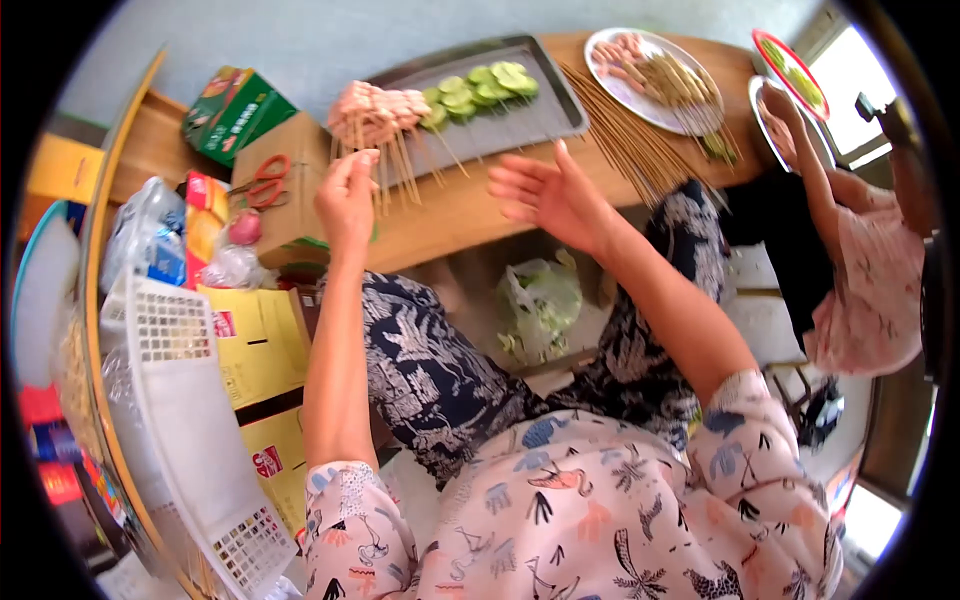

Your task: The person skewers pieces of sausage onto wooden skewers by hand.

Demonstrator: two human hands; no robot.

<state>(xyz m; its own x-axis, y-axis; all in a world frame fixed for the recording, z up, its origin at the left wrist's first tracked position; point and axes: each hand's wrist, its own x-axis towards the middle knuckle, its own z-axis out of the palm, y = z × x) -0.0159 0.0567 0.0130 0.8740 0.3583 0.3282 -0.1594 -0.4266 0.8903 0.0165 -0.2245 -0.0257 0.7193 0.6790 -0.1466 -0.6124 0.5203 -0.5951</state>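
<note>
My left hand (pixel 348 198) is raised at the table's near edge, thumb and fingers pressed together; what they hold, if anything, is too small to make out. Just beyond it, skewered pink meat (pixel 372 112) is piled at the left end of a grey metal tray (pixel 480 130). Skewered green slices (pixel 485 90) lie in a row on that tray. My right hand (pixel 553 195) hovers in front of the tray's right part, fingers spread, nothing in it. Bare wooden sticks (pixel 625 135) lie to the right of the tray.
A white plate (pixel 640 97) holds meat and skewers. Red scissors (pixel 266 182) lie on a cardboard box (pixel 290 150) near a green box (pixel 238 115). A bag of green scraps (pixel 540 300) sits below, between the knees. Another person (pixel 865 270) is at the right.
</note>
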